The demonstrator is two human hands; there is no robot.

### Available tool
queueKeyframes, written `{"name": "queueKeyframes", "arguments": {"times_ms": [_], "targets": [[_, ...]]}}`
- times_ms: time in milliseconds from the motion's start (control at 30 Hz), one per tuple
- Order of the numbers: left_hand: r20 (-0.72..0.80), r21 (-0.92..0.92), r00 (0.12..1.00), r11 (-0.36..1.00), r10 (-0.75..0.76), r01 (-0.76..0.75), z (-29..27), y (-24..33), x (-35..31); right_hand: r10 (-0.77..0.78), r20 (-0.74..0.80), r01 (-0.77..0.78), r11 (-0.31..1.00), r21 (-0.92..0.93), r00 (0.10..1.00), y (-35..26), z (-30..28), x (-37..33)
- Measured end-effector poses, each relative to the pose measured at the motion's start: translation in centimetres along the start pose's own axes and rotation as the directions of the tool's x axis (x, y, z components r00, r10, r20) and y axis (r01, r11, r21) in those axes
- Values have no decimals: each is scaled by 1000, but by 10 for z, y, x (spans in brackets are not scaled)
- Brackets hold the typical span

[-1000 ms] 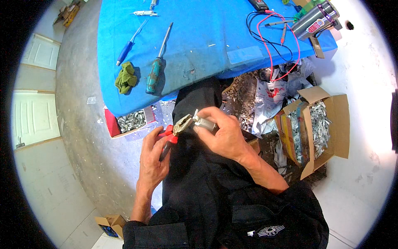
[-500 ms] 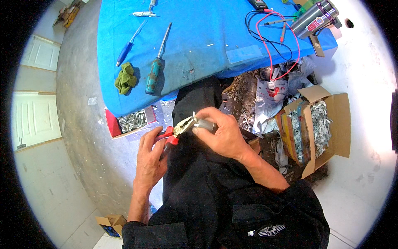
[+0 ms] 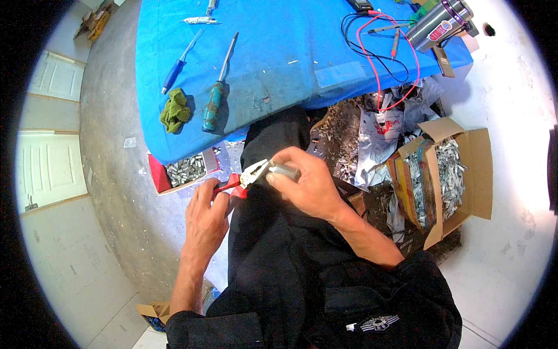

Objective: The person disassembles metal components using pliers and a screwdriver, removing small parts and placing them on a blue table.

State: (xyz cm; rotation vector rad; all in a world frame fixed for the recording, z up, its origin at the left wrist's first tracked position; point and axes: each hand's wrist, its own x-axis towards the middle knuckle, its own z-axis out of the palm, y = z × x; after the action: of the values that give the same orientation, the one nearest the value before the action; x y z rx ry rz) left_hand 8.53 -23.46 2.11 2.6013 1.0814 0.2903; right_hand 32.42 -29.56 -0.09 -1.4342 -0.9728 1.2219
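My left hand [image 3: 206,212] is closed round the red handles of a pair of pliers [image 3: 253,173], whose metal jaws point up and to the right. Between the thumb and fingers of my right hand [image 3: 311,181] sits a small silvery-grey cylinder [image 3: 285,171]. The tips of the jaws are close to the cylinder's left end; I cannot tell whether they touch. Both hands are held above my black-clothed lap, below the front edge of the blue-covered table [image 3: 279,70].
On the table lie a teal-handled screwdriver [image 3: 213,107], a blue-handled screwdriver [image 3: 173,75], a green cloth [image 3: 175,111], test leads [image 3: 379,93] and a steel flask [image 3: 439,26]. A cardboard box [image 3: 479,168] of metal scraps stands right; a box of small cylinders [image 3: 186,170] is left.
The pliers have shifted slightly left, and their jaws have drawn back from the cylinder's end. My left hand has moved a little left with them; my right hand has barely moved.
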Motion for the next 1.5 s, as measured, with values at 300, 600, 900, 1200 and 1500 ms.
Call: {"name": "queueKeyframes", "arguments": {"times_ms": [300,600,900,1200,1500], "targets": [[-116,231,993,973,8,19,-4,-6,6,-345,-257,262,915,-306,903,0,9,3],[161,-669,861,588,-483,455,9,-17,-29,5,-13,2,862,507,1000,11,-8,2],[8,-679,773,564,-634,469,2,-35,-33,33,119,-107,711,695,992,15,-6,1],[-310,-176,867,920,-389,350,-17,-88,29,40,260,-224,646,729,965,15,1,-2],[-415,169,892,948,-179,269,-6,-115,65,60,260,-233,664,711,964,15,-1,-5]]}}
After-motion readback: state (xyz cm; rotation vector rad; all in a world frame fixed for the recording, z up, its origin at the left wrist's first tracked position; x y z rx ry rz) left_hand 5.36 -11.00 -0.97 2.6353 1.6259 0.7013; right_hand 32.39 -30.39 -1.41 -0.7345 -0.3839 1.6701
